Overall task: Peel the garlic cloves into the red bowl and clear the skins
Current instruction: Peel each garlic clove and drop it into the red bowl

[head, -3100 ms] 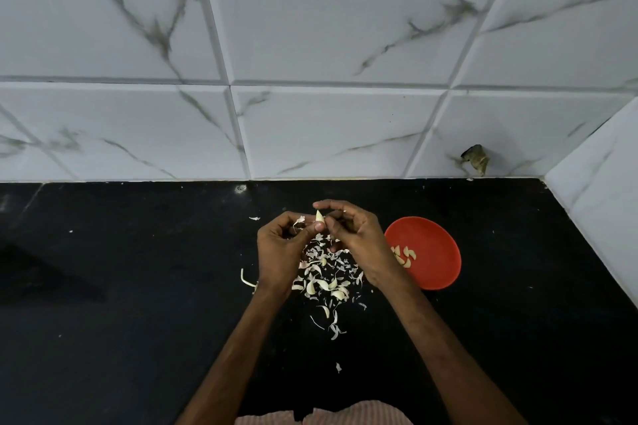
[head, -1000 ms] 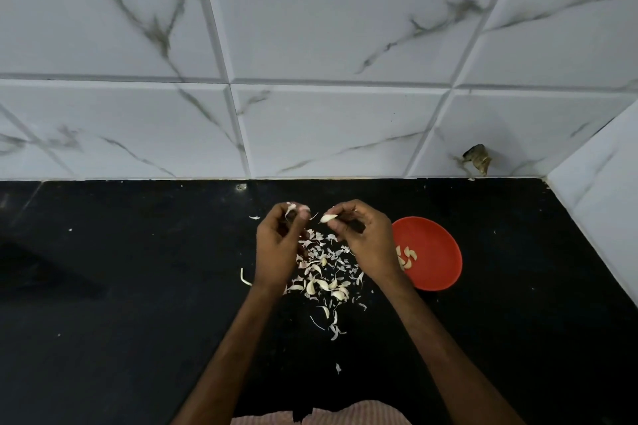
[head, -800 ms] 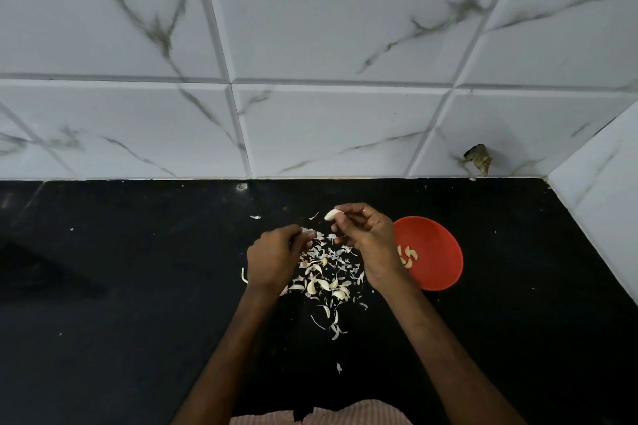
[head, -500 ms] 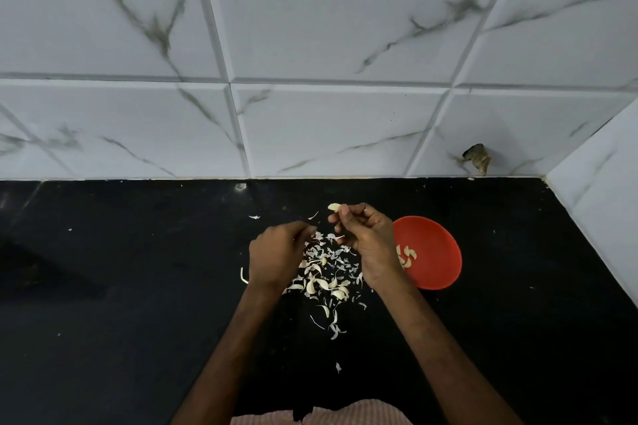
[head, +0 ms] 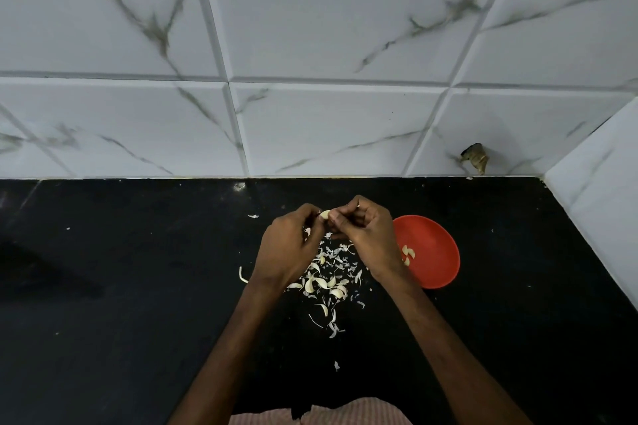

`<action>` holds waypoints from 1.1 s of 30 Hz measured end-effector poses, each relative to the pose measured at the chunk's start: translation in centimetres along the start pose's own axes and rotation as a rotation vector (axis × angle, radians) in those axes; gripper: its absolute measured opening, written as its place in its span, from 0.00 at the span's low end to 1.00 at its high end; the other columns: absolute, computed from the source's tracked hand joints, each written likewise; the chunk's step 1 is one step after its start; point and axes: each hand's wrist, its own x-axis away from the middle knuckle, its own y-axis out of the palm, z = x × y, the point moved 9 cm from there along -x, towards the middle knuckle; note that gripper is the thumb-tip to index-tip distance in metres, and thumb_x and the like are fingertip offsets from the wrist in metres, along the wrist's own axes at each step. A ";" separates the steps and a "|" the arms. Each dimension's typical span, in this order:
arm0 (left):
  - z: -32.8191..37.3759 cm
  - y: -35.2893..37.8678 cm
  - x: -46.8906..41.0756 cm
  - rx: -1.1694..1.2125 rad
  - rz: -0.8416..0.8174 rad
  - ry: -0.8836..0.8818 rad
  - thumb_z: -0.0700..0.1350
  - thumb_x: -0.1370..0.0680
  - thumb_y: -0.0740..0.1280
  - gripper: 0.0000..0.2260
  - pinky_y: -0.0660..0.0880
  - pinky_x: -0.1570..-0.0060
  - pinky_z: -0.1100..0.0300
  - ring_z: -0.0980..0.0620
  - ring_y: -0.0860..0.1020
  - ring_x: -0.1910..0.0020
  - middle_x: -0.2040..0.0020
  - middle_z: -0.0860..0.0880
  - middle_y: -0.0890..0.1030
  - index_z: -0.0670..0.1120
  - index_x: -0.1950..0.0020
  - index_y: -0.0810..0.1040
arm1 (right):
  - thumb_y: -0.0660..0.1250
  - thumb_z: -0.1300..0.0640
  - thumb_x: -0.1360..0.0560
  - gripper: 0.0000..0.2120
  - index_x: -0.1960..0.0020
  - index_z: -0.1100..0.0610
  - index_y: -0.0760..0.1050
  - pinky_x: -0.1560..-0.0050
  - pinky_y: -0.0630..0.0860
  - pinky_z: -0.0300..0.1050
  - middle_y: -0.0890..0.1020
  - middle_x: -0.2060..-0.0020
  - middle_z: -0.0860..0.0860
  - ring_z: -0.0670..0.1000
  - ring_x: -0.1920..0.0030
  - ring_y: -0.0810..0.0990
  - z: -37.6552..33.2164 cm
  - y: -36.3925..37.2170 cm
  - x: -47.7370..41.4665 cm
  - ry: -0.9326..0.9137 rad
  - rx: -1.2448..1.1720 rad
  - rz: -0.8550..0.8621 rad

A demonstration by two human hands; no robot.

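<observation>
1. Black countertop (head: 138, 286) is spreading wide to the left and toward the person. Its back edge is meeting a white veined tiled wall (head: 310, 45), and its right edge is closing against a side wall (head: 600, 217), making a corner.
2. Open room is lying mostly on the left and near sides. The red bowl (head: 435, 252) is sitting right of the hands, well apart from both walls.
3. Left hand (head: 288, 248) and right hand (head: 366, 235) are hovering together over the far end of the skins pile (head: 328, 279), fingers curled.
4. Both are pinching one garlic clove (head: 324, 214) between their fingertips; the other fingers are tucking in.
5. The garlic clove's long axis is running roughly left-right, hand to hand. It is too small to tell which end is the tip.
6. The skins pile is lying between the wrists, just left of the red bowl. One stray skin (head: 336, 365) is lying nearer the person and another (head: 242, 275) is lying beside the left wrist.
7. Peeled cloves (head: 409, 254) are lying inside the red bowl at its left side, partly hidden by the right wrist.
</observation>
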 end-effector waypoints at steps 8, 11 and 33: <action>-0.3 1.2 0.0 -0.051 -0.112 -0.022 0.47 0.18 0.61 0.07 0.61 0.70 0.58 0.55 0.70 0.72 0.72 0.54 0.71 0.52 0.56 0.73 | 0.73 0.66 0.24 0.03 0.56 0.63 0.79 0.61 0.83 0.44 0.86 0.59 0.55 0.54 0.58 0.87 -0.8 0.5 -0.3 -0.033 0.010 -0.087; -0.3 1.5 0.1 -0.060 -0.128 -0.021 0.46 0.18 0.60 0.10 0.60 0.70 0.57 0.55 0.69 0.73 0.72 0.54 0.70 0.55 0.59 0.69 | 0.73 0.66 0.24 0.03 0.55 0.60 0.80 0.60 0.83 0.44 0.86 0.60 0.56 0.55 0.58 0.87 -0.7 0.5 -0.6 -0.007 -0.017 -0.111; -0.4 1.1 0.2 0.158 -0.075 -0.008 0.49 0.24 0.59 0.12 0.62 0.71 0.57 0.56 0.63 0.74 0.74 0.55 0.69 0.56 0.68 0.68 | 0.72 0.65 0.24 0.06 0.58 0.58 0.84 0.63 0.82 0.43 0.84 0.63 0.58 0.52 0.63 0.84 1.4 1.1 -0.4 0.270 -0.261 -0.208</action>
